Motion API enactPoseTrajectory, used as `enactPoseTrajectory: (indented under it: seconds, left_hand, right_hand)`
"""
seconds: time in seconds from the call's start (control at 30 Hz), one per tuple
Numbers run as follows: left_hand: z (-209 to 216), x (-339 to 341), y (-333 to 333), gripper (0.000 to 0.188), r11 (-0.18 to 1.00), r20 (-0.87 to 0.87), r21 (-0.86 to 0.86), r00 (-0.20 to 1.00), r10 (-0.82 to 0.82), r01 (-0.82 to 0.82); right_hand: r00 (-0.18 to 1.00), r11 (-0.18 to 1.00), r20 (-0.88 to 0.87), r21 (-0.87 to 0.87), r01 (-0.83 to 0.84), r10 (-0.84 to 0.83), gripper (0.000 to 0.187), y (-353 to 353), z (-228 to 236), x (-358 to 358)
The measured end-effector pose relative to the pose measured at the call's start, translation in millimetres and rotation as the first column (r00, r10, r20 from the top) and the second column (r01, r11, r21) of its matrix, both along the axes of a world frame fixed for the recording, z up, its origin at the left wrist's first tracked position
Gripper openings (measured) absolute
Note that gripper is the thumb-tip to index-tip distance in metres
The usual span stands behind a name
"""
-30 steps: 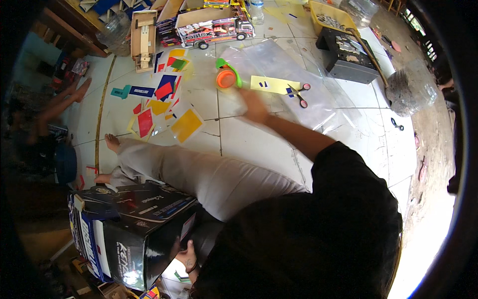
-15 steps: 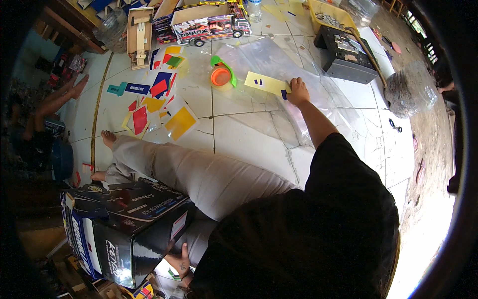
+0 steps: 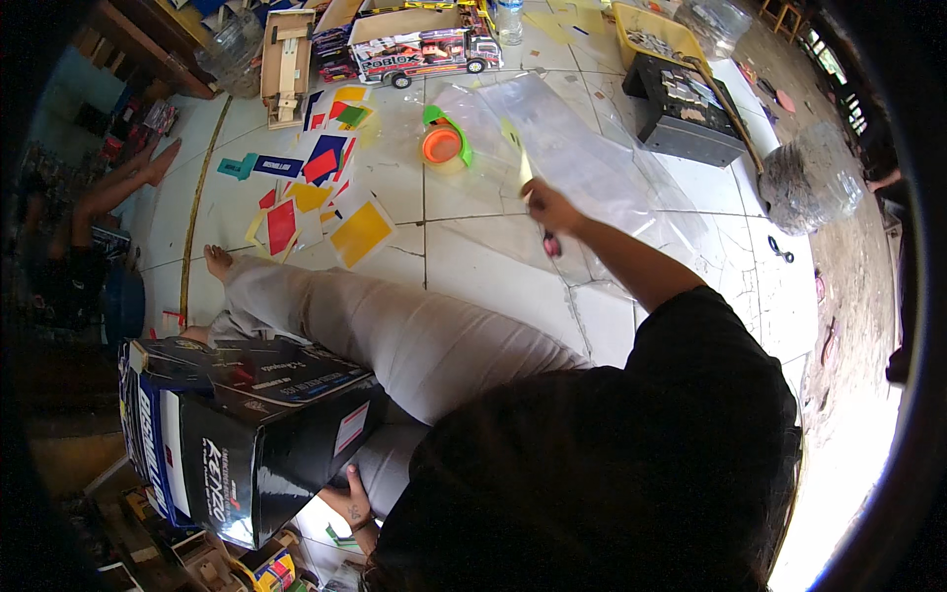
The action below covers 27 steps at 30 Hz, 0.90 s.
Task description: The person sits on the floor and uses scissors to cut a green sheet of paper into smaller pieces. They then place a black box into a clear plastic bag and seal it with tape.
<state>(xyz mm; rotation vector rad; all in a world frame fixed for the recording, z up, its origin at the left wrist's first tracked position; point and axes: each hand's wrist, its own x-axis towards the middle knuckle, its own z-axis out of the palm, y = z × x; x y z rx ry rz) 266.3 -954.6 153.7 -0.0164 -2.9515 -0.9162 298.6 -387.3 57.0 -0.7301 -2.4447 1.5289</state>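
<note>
My right hand (image 3: 554, 209) is raised above the tiled floor, its fingers closed on a pale yellow sticker strip (image 3: 525, 172) seen nearly edge-on. Just below that hand is a small pink and dark object (image 3: 551, 244), too blurred to name. My left hand (image 3: 350, 498) is at the lower edge of a black cardboard box (image 3: 321, 464) beside my leg, thumb out and fingers partly hidden beneath the box. An orange tape roll with a green holder (image 3: 444, 143) stands beyond my right hand, on clear plastic sheeting (image 3: 562, 128).
Coloured sticker sheets (image 3: 361, 235) lie scattered to the left. A toy truck (image 3: 424, 57) and a wooden truck body (image 3: 288, 69) stand at the back. Further right are a black box-shaped stand (image 3: 686, 123), a yellow basin (image 3: 623, 41), a filled plastic bag (image 3: 814, 183) and small scissors (image 3: 780, 249).
My right hand has lifted the yellow strip off the sheeting and drawn it nearer and left, turning it edge-on. The box has tilted slightly; my left hand stays at its edge.
</note>
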Motion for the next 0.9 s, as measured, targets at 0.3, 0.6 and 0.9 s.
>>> enactPoseTrajectory:
  seconds: [0.3, 0.6, 0.9]
  left_hand:
    - [-27, -1, -7, 0.058, 0.963, -0.154, 0.268, 0.988, 0.027, 0.016]
    - [-23, -1, -7, 0.056, 0.969, -0.160, 0.234, 0.987, -0.035, 0.072]
    - [-42, -2, -18, 0.049, 0.927, -0.154, 0.372, 0.988, 0.005, 0.053]
  right_hand:
    - [0.872, 0.885, 0.184, 0.020, -0.465, 0.454, 0.031, -93, -20, -62]
    - [0.943, 0.632, 0.050, 0.754, 0.180, -0.328, 0.070, -53, -18, -82]
    - [0.974, 0.904, -0.012, 0.372, 0.212, -0.224, 0.062, -32, -6, -66]
